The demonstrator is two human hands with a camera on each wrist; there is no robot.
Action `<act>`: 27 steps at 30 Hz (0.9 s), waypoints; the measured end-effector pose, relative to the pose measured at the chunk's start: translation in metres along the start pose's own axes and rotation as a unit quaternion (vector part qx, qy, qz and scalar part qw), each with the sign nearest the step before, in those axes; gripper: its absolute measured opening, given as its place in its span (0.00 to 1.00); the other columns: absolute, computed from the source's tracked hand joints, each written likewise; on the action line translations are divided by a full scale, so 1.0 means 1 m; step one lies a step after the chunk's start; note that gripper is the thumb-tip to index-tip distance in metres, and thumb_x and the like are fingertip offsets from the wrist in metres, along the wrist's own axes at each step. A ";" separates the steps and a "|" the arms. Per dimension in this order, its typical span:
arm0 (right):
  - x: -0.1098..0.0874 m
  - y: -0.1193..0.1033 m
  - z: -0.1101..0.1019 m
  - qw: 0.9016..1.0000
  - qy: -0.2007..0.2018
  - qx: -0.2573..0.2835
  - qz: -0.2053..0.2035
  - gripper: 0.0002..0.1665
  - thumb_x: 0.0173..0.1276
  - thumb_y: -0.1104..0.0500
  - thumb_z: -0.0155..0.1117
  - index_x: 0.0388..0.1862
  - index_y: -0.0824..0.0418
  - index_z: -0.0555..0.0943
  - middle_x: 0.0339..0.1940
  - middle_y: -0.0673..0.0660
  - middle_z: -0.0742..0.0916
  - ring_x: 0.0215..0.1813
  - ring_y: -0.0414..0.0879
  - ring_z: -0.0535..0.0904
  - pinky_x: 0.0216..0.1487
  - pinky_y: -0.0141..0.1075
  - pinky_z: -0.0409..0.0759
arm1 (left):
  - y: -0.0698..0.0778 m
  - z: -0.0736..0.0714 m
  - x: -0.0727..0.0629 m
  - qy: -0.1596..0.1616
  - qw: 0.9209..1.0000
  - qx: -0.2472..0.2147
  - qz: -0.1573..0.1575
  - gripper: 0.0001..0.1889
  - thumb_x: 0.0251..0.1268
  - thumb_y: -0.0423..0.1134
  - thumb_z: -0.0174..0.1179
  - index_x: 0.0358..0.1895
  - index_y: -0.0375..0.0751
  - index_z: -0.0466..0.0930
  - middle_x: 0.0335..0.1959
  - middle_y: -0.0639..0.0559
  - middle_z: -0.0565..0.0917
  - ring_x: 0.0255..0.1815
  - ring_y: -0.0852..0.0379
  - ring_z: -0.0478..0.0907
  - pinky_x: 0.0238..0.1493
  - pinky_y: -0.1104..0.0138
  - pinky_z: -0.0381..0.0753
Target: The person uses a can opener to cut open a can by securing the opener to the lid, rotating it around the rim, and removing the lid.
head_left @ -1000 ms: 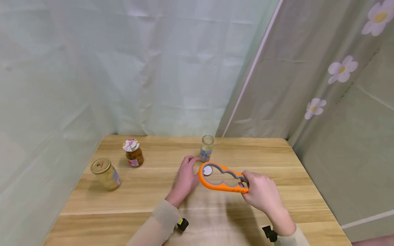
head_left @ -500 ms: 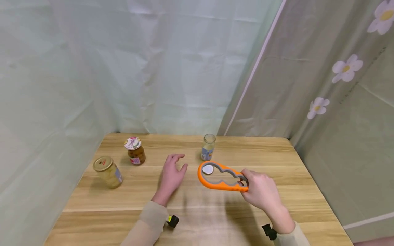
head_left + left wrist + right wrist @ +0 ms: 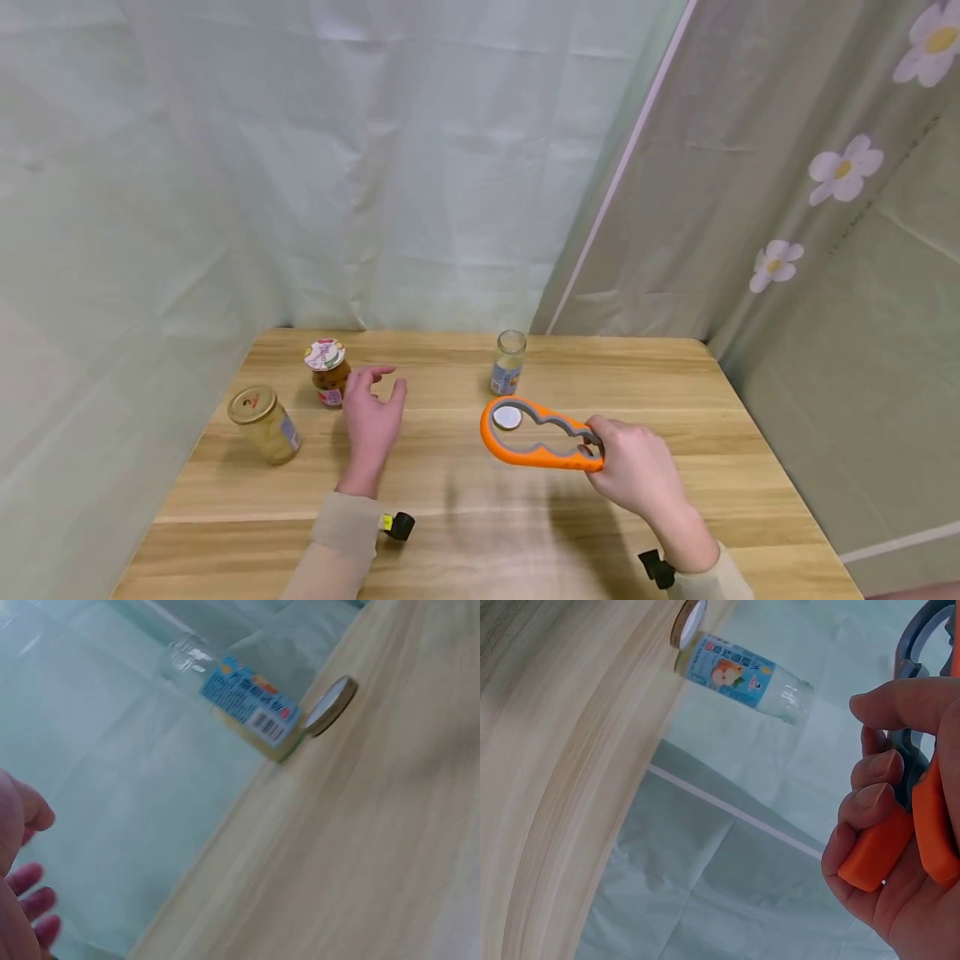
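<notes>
My right hand [image 3: 637, 467] grips the handles of an orange jar opener [image 3: 540, 457] with a grey scalloped inner edge, held above the table. In the right wrist view the fingers curl round its orange handles [image 3: 877, 851]. My left hand [image 3: 372, 421] is right beside a small jar of brown food [image 3: 325, 379] with a white patterned lid, its fingers loosely spread and holding nothing. Through the opener's loop in the head view shows a loose lid [image 3: 507, 418], white inside up, on the table. Just behind it stands an uncapped glass jar [image 3: 506, 375] with a blue label and pale contents.
A jar with a gold lid [image 3: 270, 433] and pale yellow contents stands at the table's left, nearer than the brown one. The wooden table [image 3: 637, 375] ends at the back against a pale green curtain [image 3: 450, 167]; another curtain closes the right side.
From beside the uncapped jar, my left hand has moved left across the table to the brown jar. The right hand and jar opener have stayed nearly still.
</notes>
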State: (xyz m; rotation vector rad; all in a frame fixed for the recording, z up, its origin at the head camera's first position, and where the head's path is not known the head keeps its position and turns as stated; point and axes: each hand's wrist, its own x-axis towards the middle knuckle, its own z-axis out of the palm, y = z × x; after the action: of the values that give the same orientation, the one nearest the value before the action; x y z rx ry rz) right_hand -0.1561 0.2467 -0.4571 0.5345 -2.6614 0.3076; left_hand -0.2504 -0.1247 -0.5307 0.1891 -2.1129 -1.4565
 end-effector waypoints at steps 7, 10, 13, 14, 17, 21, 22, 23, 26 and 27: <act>-0.001 -0.002 0.003 1.000 0.006 0.004 -0.004 0.13 0.53 0.62 0.77 0.32 0.50 0.81 0.20 0.38 0.73 0.20 0.34 0.63 0.20 0.31 0.65 | -0.007 -0.014 0.008 0.144 0.988 -0.056 0.019 0.14 0.61 0.27 0.75 0.47 0.29 0.80 0.49 0.34 0.75 0.49 0.41 0.73 0.51 0.60 0.73; 0.001 -0.002 0.003 1.000 0.010 0.002 -0.008 0.13 0.53 0.62 0.77 0.32 0.50 0.81 0.21 0.38 0.73 0.19 0.34 0.63 0.20 0.31 0.65 | -0.013 -0.016 0.012 0.173 0.984 -0.051 0.008 0.16 0.60 0.27 0.76 0.45 0.28 0.77 0.47 0.38 0.73 0.52 0.47 0.72 0.53 0.55 0.75; 0.002 -0.002 0.003 1.000 0.010 0.001 -0.008 0.13 0.53 0.62 0.79 0.33 0.50 0.82 0.21 0.38 0.75 0.19 0.34 0.64 0.20 0.31 0.65 | -0.018 -0.016 0.014 0.188 0.981 -0.052 -0.010 0.17 0.59 0.28 0.76 0.41 0.28 0.74 0.45 0.48 0.70 0.52 0.55 0.70 0.56 0.55 0.75; 0.003 -0.002 0.003 1.000 0.008 0.001 -0.007 0.13 0.53 0.61 0.79 0.33 0.51 0.82 0.22 0.38 0.75 0.19 0.34 0.64 0.20 0.31 0.66 | -0.020 -0.015 0.015 0.193 0.980 -0.053 -0.015 0.18 0.59 0.28 0.75 0.40 0.28 0.72 0.44 0.52 0.69 0.52 0.57 0.69 0.55 0.55 0.75; 0.004 -0.002 0.002 1.000 -0.002 -0.002 -0.002 0.14 0.55 0.60 0.80 0.34 0.50 0.83 0.22 0.38 0.76 0.19 0.34 0.64 0.20 0.31 0.66 | -0.024 -0.013 0.015 0.221 0.973 -0.060 -0.027 0.20 0.59 0.27 0.75 0.38 0.29 0.68 0.42 0.59 0.65 0.50 0.61 0.67 0.51 0.60 0.73; 0.005 -0.002 0.003 1.000 -0.006 -0.004 0.000 0.13 0.55 0.60 0.80 0.34 0.49 0.82 0.22 0.38 0.75 0.19 0.34 0.64 0.20 0.32 0.66 | -0.031 -0.011 0.015 0.257 0.966 -0.035 -0.020 0.22 0.57 0.27 0.76 0.37 0.30 0.66 0.41 0.59 0.64 0.51 0.56 0.67 0.52 0.62 0.67; 0.005 -0.002 0.003 1.000 -0.004 -0.003 0.000 0.14 0.55 0.60 0.80 0.34 0.49 0.82 0.22 0.38 0.75 0.19 0.35 0.64 0.20 0.32 0.66 | -0.033 -0.011 0.014 0.260 0.965 -0.028 -0.016 0.22 0.57 0.27 0.76 0.37 0.30 0.66 0.42 0.57 0.64 0.51 0.54 0.67 0.53 0.60 0.67; 0.005 -0.002 0.003 1.000 -0.001 -0.003 -0.001 0.14 0.54 0.61 0.80 0.33 0.49 0.82 0.22 0.38 0.75 0.19 0.35 0.64 0.20 0.32 0.66 | -0.035 -0.011 0.014 0.260 0.965 -0.019 -0.015 0.22 0.56 0.27 0.76 0.38 0.30 0.66 0.42 0.55 0.65 0.53 0.52 0.67 0.54 0.60 0.66; 0.003 -0.002 0.004 1.000 0.004 -0.001 -0.007 0.14 0.53 0.61 0.80 0.33 0.49 0.82 0.22 0.37 0.76 0.20 0.34 0.65 0.20 0.32 0.67 | -0.040 -0.009 0.012 0.250 0.968 -0.008 -0.025 0.23 0.55 0.28 0.76 0.39 0.30 0.65 0.47 0.45 0.66 0.58 0.46 0.65 0.58 0.56 0.65; 0.003 -0.002 0.005 1.000 0.005 -0.001 -0.008 0.14 0.53 0.61 0.80 0.33 0.49 0.81 0.22 0.38 0.75 0.20 0.34 0.65 0.21 0.32 0.66 | -0.041 -0.009 0.011 0.245 0.969 -0.005 -0.030 0.24 0.55 0.28 0.77 0.40 0.31 0.65 0.50 0.41 0.67 0.61 0.44 0.65 0.61 0.55 0.65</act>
State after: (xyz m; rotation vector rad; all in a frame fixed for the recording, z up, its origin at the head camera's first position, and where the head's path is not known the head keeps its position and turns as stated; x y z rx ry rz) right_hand -0.1592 0.2426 -0.4596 0.5532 -2.6459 0.3031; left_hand -0.2628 -0.1529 -0.5612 0.5538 -1.7083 -1.2903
